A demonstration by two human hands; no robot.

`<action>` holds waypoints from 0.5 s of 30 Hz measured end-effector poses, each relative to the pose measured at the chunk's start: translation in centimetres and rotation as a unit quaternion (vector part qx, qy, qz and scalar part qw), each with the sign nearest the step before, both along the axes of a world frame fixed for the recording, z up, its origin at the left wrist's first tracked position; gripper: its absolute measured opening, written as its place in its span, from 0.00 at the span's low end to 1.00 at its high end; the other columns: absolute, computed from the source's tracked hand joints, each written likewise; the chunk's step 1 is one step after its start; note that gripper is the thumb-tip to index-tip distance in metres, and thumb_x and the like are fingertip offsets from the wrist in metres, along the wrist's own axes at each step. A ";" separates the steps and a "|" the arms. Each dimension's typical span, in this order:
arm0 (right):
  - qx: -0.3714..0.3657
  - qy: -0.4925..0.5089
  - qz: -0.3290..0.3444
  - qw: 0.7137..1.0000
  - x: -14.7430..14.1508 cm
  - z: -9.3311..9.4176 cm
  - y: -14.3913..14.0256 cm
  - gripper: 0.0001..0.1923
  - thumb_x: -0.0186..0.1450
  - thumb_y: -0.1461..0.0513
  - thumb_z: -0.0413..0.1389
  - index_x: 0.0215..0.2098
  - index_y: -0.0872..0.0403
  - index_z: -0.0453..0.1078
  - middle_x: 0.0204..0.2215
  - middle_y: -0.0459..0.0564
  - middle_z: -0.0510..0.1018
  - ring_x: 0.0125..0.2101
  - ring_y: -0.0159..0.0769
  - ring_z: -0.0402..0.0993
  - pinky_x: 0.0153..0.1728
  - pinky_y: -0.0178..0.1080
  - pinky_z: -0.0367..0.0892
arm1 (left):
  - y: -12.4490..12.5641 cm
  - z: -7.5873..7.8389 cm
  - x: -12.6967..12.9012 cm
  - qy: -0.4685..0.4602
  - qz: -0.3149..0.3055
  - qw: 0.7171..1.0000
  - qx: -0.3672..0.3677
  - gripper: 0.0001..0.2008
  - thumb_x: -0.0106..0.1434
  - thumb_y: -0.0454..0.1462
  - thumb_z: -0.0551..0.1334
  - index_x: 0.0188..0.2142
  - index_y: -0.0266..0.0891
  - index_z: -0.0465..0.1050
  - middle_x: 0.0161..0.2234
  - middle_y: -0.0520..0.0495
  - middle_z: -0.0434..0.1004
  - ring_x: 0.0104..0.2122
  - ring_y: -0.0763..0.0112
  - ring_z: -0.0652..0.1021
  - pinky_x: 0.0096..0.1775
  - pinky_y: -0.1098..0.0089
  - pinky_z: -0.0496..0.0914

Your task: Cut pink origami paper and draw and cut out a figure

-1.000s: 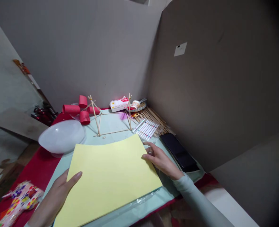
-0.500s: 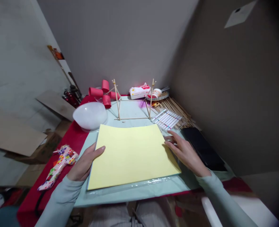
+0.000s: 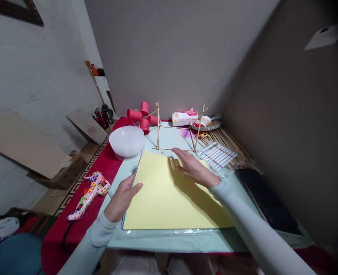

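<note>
A large sheet of yellow paper [image 3: 163, 202] lies in front of me, with thin blue and pink edges showing beneath it on the left. My left hand [image 3: 124, 196] is closed on its left edge, thumb on top and fingers hidden underneath. Over the upper right part of the paper hovers my right hand [image 3: 193, 168], fingers stretched out and casting a shadow on the sheet. Just beyond the paper stands a frame of thin wooden sticks [image 3: 158, 131], tied at the tops.
At left are a white bowl [image 3: 126, 141], red paper tubes [image 3: 145, 126] and a patterned glue gun [image 3: 90, 194]. Markers [image 3: 219, 156], wooden sticks [image 3: 232, 147] and a black flat case [image 3: 268, 200] lie to the right. A tissue pack [image 3: 184, 117] stands by the wall.
My right hand has moved from the paper's right edge inward and up over the sheet. My left hand keeps its hold. The whole view has shifted, so things appear farther right.
</note>
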State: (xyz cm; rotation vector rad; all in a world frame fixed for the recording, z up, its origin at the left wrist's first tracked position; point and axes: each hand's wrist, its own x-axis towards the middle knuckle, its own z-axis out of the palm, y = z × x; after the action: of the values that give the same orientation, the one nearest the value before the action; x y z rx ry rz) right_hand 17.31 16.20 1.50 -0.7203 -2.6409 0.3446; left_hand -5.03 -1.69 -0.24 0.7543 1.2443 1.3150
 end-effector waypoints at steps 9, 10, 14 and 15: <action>0.004 0.054 0.046 0.997 -2.8 -2.1 -0.7 0.25 0.69 0.65 0.54 0.64 0.55 0.61 0.53 0.61 0.76 0.53 0.48 0.74 0.53 0.52 0.72 | -0.1 0.2 0.7 0.078 0.050 0.995 0.034 0.26 0.58 0.42 0.66 0.55 0.37 0.73 0.56 0.39 0.76 0.60 0.46 0.71 0.56 0.54 0.70; 0.010 0.065 0.046 0.997 -2.5 -2.2 -0.8 0.25 0.69 0.65 0.53 0.64 0.54 0.61 0.53 0.61 0.76 0.53 0.48 0.74 0.53 0.53 0.72 | -0.1 0.2 0.6 0.082 0.057 0.994 0.032 0.26 0.57 0.41 0.66 0.55 0.38 0.73 0.56 0.39 0.76 0.60 0.47 0.71 0.56 0.55 0.70; 0.035 0.092 0.064 0.993 -2.0 -2.3 -0.9 0.24 0.71 0.66 0.51 0.64 0.51 0.62 0.52 0.58 0.78 0.51 0.45 0.76 0.51 0.50 0.74 | -0.3 -0.2 0.3 0.115 0.068 0.991 0.014 0.25 0.58 0.41 0.66 0.56 0.40 0.73 0.58 0.40 0.75 0.61 0.48 0.70 0.59 0.56 0.67; 0.042 0.097 0.067 0.992 -1.9 -2.2 -0.9 0.23 0.71 0.66 0.50 0.64 0.51 0.62 0.51 0.58 0.79 0.51 0.44 0.76 0.51 0.49 0.75 | -0.3 -0.4 0.3 0.128 0.064 0.990 0.013 0.25 0.59 0.41 0.65 0.57 0.40 0.72 0.59 0.41 0.74 0.62 0.49 0.70 0.60 0.56 0.66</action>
State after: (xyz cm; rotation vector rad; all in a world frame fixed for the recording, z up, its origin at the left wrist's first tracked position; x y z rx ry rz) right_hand 15.41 15.35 -0.69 -0.4582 -2.5065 0.3203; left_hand -4.77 -1.98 -0.60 0.8952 1.5035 1.3705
